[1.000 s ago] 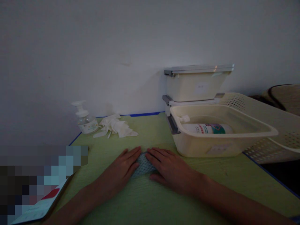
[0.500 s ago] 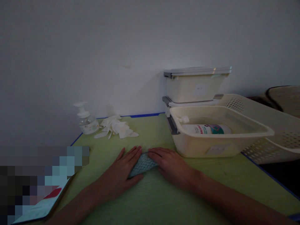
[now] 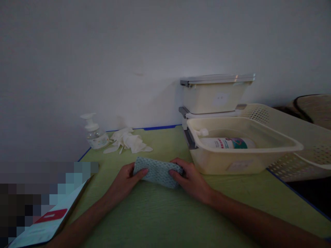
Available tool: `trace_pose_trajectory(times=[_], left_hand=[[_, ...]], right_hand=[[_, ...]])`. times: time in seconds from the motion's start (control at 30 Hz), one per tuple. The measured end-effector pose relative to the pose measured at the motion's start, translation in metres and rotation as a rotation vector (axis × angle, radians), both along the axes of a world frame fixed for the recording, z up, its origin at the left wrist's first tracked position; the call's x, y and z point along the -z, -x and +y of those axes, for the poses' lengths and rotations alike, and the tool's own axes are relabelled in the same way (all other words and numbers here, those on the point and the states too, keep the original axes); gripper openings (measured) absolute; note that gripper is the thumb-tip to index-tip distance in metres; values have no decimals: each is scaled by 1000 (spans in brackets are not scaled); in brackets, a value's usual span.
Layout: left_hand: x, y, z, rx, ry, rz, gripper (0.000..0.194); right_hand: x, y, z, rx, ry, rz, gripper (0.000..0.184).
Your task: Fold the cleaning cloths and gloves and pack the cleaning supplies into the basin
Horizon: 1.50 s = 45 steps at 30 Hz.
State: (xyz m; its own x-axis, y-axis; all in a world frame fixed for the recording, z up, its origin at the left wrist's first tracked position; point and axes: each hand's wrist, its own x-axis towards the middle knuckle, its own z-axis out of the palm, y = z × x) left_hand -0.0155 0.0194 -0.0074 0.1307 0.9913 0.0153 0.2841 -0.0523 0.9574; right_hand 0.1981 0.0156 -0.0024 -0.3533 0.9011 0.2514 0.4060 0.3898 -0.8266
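Observation:
Between my two hands is a folded blue-grey cloth [image 3: 157,171] with a textured weave, held just over the green tabletop [image 3: 155,220]. My left hand [image 3: 131,174] pinches its left end, thumb on top and the other fingers hidden behind. At the right end, my right hand [image 3: 187,177] grips it the same way, where a darker mesh edge shows. The cream basin [image 3: 219,162] stands close beyond my right hand.
Inside the basin lies a white bottle [image 3: 224,142]. Behind it are stacked lidded boxes [image 3: 204,98], with a perforated basket [image 3: 292,127] to the right. White gloves [image 3: 129,140] and a pump bottle [image 3: 97,136] sit back left. A phone-like screen [image 3: 49,224], partly pixelated, is at lower left.
My hands were laid flat over the cloth; now both grip its ends with thumbs on top. The cloth is tilted up and more of it shows.

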Motion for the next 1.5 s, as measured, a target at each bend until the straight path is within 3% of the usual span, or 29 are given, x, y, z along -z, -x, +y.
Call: trace_pose_trajectory(times=[0.17, 0.33, 0.43, 0.53, 0.63, 0.77, 0.83, 0.97, 1.03, 1.13, 1.23, 1.33, 1.5], left_hand=[[0, -2, 0, -52, 67, -136, 28], [3, 0, 2, -85, 80, -256, 27], [4, -1, 2, -118, 127, -412, 28], [3, -8, -2, -152, 164, -596, 37], [3, -15, -8, -146, 175, -636, 41], [7, -16, -16, -71, 206, -441, 36], [8, -15, -17, -41, 212, -380, 35], [7, -15, -16, 65, 210, -361, 37], [5, -17, -15, 78, 187, -361, 39], [4, -21, -15, 33, 74, -421, 48], [4, -24, -17, 12, -64, -477, 49], [5, -23, -19, 14, -151, -422, 38], [4, -22, -21, 63, -189, -300, 18]], right_hand=[[3, 1, 5, -40, 148, 219, 11], [4, -2, 10, -155, 312, 291, 17], [4, -2, 9, -272, 456, 317, 24], [5, 1, 6, -300, 514, 355, 32], [6, 6, 1, -294, 507, 409, 34], [9, 9, -5, -362, 463, 471, 39], [10, 8, -8, -374, 339, 453, 42], [7, 4, -12, -414, -36, 211, 44], [5, 3, -13, -461, -127, 130, 38], [4, 4, -12, -441, -76, 132, 32], [6, 7, -9, -361, 34, 220, 38], [7, 9, -7, -307, 90, 299, 37], [7, 10, -2, -254, 121, 391, 21]])
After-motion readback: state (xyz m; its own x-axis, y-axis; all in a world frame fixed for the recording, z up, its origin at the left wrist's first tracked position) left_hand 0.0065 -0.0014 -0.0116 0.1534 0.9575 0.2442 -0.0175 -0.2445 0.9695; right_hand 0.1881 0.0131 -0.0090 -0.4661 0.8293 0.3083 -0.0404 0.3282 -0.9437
